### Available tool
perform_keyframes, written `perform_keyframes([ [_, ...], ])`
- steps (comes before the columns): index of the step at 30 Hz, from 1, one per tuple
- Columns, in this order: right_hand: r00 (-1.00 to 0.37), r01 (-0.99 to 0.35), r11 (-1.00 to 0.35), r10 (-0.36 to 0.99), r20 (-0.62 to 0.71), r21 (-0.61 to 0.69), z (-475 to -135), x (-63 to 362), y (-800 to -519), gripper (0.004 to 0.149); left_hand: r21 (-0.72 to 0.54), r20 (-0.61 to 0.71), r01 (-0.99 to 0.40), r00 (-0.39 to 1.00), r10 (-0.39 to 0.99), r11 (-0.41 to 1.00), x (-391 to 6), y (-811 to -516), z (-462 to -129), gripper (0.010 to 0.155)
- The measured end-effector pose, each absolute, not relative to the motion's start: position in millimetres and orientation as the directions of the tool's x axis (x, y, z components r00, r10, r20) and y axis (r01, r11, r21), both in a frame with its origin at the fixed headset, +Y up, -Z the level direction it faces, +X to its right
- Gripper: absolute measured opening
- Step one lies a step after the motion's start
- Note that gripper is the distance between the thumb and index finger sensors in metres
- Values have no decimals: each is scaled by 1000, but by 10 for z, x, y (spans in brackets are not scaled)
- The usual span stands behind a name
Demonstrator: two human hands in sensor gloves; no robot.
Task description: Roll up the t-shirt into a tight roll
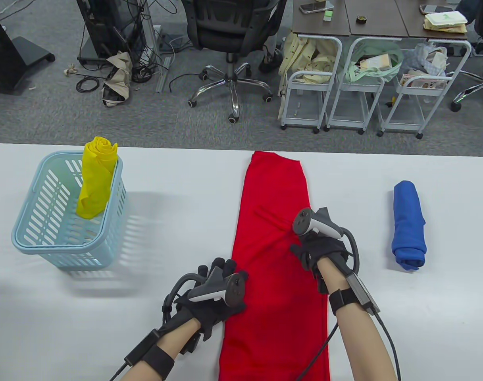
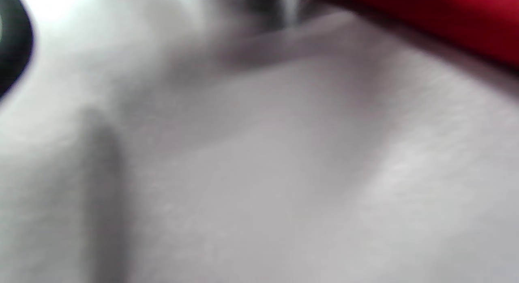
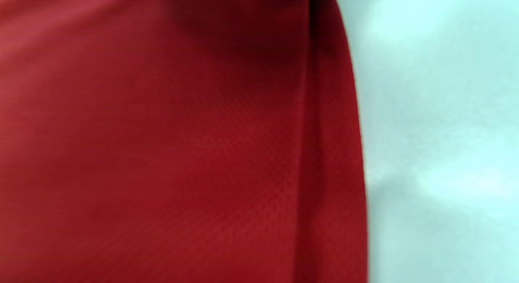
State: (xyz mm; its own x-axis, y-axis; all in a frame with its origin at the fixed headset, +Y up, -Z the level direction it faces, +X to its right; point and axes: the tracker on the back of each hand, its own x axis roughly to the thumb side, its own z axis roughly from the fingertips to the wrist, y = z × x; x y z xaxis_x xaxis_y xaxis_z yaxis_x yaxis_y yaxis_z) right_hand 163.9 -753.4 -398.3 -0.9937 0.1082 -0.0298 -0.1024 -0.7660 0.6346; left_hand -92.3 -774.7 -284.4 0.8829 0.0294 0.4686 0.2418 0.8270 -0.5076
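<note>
A red t-shirt lies folded into a long narrow strip down the middle of the white table. It runs from the far edge to the near edge. My left hand lies at the strip's left edge near the front, fingers reaching onto the fabric. My right hand rests on the strip's right side at mid-length, thumb spread; the tracker hides its fingers. Creases fan out from it. The right wrist view shows the red t-shirt close up, the left wrist view a corner of the red t-shirt; neither shows fingers.
A light blue basket at the left holds a yellow rolled shirt standing on end. A blue rolled shirt lies at the right. Beyond the table are an office chair and wire carts.
</note>
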Motion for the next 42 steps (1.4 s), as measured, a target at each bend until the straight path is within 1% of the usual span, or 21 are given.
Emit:
perform_keyframes([
  [2,-993,-101,-796,122,-6,596,-3797,1662,-7430,78,-516,485,212,871,78,830,-896,-7694,-2805,78],
  [3,-992,-98,-810,126,10,579,-3634,1666,-7387,78,-519,500,204,860,101,830,-871,-7667,-2776,80],
  [5,-989,-60,-800,130,75,597,-3307,1661,-7356,79,-523,534,216,837,120,824,-815,-7646,-2723,81],
  [8,-978,55,-744,93,184,666,-2801,1633,-7417,79,-510,579,285,811,79,812,-739,-7658,-2662,83],
  [11,-962,92,-749,102,252,656,-2511,1642,-7501,83,-511,607,333,792,59,792,-705,-7677,-2609,86],
  [13,-962,89,-767,99,255,636,-2459,1692,-7563,87,-524,613,364,789,43,770,-717,-7711,-2576,89],
  [16,-973,-15,-744,165,162,668,-2493,1788,-7718,93,-533,597,352,801,47,769,-764,-7836,-2557,92],
  [17,-974,12,-753,141,179,658,-2515,1785,-7709,93,-540,594,349,803,52,766,-775,-7858,-2571,91],
  [19,-975,41,-781,105,196,623,-2559,1778,-7706,92,-506,589,334,807,35,795,-787,-7857,-2629,90],
  [20,-975,30,-777,115,189,628,-2599,1785,-7712,92,-485,574,318,819,21,815,-790,-7862,-2677,88],
  [24,-972,-113,-786,215,98,607,-2705,1915,-7728,85,-485,557,296,830,30,823,-778,-7825,-2681,81],
  [25,-975,-124,-801,208,78,586,-2704,1948,-7711,83,-484,566,293,823,39,825,-779,-7798,-2648,80],
  [28,-984,-52,-840,136,117,540,-2646,1950,-7627,78,-483,585,259,806,88,836,-790,-7714,-2558,81],
  [31,-962,-73,-840,201,183,538,-2534,1856,-7553,77,-481,607,237,785,126,844,-759,-7650,-2481,83],
  [32,-958,-50,-843,192,212,535,-2516,1831,-7554,76,-482,617,244,777,128,841,-738,-7652,-2465,84],
  [33,-955,5,-835,160,251,550,-2493,1797,-7570,76,-485,627,261,769,125,834,-710,-7676,-2453,85],
  [34,-957,52,-829,117,264,556,-2478,1781,-7599,78,-494,634,303,767,99,815,-692,-7719,-2448,87],
  [35,-959,66,-826,103,264,560,-2474,1778,-7617,84,-497,637,340,768,69,799,-691,-7759,-2450,89],
  [37,-959,60,-808,117,260,586,-2482,1783,-7658,93,-466,644,411,765,-17,784,-720,-7821,-2494,91],
  [40,-957,51,-789,137,256,612,-2491,1793,-7689,100,-521,597,335,800,55,785,-781,-7823,-2578,90],
  [42,-957,49,-790,138,254,612,-2496,1795,-7686,101,-484,604,337,796,30,808,-785,-7790,-2572,88],
])
